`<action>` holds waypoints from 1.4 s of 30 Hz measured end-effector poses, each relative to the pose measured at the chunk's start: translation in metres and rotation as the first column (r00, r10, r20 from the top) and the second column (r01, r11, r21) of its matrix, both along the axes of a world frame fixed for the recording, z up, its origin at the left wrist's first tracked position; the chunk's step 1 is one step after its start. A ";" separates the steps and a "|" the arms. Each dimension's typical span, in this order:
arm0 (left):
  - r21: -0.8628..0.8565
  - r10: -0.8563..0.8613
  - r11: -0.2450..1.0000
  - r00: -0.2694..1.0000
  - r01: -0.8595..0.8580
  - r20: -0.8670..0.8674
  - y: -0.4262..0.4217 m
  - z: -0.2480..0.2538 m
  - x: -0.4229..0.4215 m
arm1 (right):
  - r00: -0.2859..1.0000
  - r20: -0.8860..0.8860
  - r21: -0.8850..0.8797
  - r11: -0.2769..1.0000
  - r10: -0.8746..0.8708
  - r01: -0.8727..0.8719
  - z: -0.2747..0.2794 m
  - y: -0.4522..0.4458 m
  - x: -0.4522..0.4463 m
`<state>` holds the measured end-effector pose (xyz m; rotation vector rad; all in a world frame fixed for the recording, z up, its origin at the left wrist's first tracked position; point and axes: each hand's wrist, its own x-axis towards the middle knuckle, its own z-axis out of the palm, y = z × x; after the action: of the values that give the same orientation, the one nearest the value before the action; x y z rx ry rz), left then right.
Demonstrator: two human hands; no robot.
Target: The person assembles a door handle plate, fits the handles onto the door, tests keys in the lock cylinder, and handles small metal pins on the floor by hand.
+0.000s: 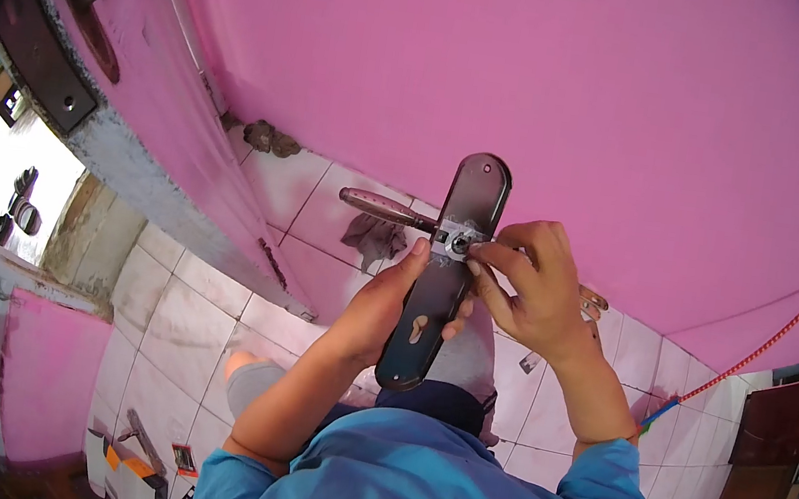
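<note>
A long dark door handle plate (476, 187) is held up before me, its back face towards me, with a keyhole cut-out near its lower end. Its lever (380, 208) sticks out to the left. My left hand (379, 310) is wrapped round the middle of the plate, thumb in front and fingertips showing at the right edge. The fingers of my right hand (541, 286) are pinched together at the silver metal mechanism (459, 242) where the lever joins the plate. Whatever small part they grip is hidden.
A pink door (166, 67) stands at left with a dark lock plate (45, 51) on its edge. Grey cloth (376, 239) lies on the tiled floor (199, 319). Tools lie near an open box (128, 471) at lower left. A red cord (760, 348) hangs at right.
</note>
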<state>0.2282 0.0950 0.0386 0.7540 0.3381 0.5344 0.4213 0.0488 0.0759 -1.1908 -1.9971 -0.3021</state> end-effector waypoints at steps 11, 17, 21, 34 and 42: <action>0.052 0.008 0.999 0.998 -0.005 -0.059 0.001 0.005 0.002 | 0.997 0.067 -0.070 0.997 0.026 -0.021 0.017 0.005 0.003; 0.167 0.046 0.986 0.987 -0.020 -0.154 0.002 0.009 0.001 | 0.996 0.075 -0.192 0.981 0.038 -0.023 0.025 0.006 0.004; 0.264 0.053 0.965 0.982 -0.005 -0.178 0.008 0.012 -0.002 | 0.993 0.091 -0.225 0.973 0.070 -0.048 0.036 0.011 0.004; 0.192 0.132 0.977 0.971 -0.094 -0.199 0.014 0.038 -0.017 | 0.984 0.069 0.056 0.984 0.167 -0.171 0.033 0.033 -0.013; 0.035 0.069 0.997 0.992 -0.073 0.109 0.017 0.040 -0.021 | 0.984 -0.028 0.130 0.976 0.177 -0.172 0.042 0.032 -0.024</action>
<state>0.2069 0.1121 0.0790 0.7503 0.2558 0.6479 0.3976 0.0810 0.1175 -0.9282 -2.0008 -0.3100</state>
